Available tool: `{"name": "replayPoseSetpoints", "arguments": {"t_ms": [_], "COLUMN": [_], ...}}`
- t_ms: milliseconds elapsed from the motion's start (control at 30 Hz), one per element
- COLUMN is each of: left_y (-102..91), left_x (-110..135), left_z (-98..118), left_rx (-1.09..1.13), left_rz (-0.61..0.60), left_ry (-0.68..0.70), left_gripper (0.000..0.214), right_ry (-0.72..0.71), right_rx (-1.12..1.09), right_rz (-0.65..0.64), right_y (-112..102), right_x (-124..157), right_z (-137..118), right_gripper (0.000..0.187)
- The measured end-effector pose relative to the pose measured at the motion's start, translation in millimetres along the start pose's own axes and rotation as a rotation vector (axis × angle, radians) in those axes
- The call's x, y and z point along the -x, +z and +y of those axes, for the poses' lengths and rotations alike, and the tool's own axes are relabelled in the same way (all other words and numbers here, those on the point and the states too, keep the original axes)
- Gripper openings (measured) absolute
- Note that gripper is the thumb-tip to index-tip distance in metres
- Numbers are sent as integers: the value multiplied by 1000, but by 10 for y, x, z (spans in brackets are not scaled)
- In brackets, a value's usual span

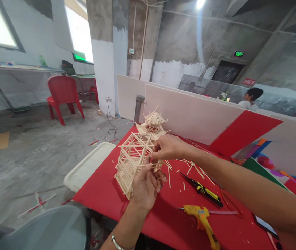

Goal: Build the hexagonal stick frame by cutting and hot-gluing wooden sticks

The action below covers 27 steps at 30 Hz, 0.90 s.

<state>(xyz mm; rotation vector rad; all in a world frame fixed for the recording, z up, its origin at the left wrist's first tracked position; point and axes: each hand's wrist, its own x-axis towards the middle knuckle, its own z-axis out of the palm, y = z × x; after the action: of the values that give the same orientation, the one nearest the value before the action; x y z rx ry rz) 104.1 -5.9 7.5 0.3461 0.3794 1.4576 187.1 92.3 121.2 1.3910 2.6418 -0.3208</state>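
Note:
A model house frame of thin wooden sticks [134,156] stands on the red tabletop. My left hand [146,184], palm up with a bracelet at the wrist, is at its near right corner, thumb and fingers closed around a stick of the frame. Over the same corner, my right hand [170,147] reaches in from the right. Its thumb and fingertips are pinched together against the frame; whatever lies between them is too small to make out. Behind stands a second stick model, a pavilion with a pointed roof [155,119].
Long-nose pliers [202,190] and a yellow hot glue gun [200,215] lie on the red table [168,222], right of my hands. Loose sticks [196,168] are scattered near my right forearm. White boards [184,111] border the far side. A person [252,99] is beyond them.

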Motion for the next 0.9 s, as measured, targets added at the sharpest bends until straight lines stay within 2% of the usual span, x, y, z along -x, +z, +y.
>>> {"name": "replayPoseSetpoints", "arguments": {"t_ms": [467,900], "left_y": [7,-12], "left_x": [6,4], "left_z": [-1,-2], "left_rx": [-38,-25], "left_rz": [-21,-15], "left_ry": [25,11], "left_gripper": [57,58], "right_ry": [-15,5], "right_rx": [23,25], "right_rz": [22,13], "right_y": [46,31], "right_x": [-58,-36], "right_z": [24,-20], "right_gripper": [21,34]}}
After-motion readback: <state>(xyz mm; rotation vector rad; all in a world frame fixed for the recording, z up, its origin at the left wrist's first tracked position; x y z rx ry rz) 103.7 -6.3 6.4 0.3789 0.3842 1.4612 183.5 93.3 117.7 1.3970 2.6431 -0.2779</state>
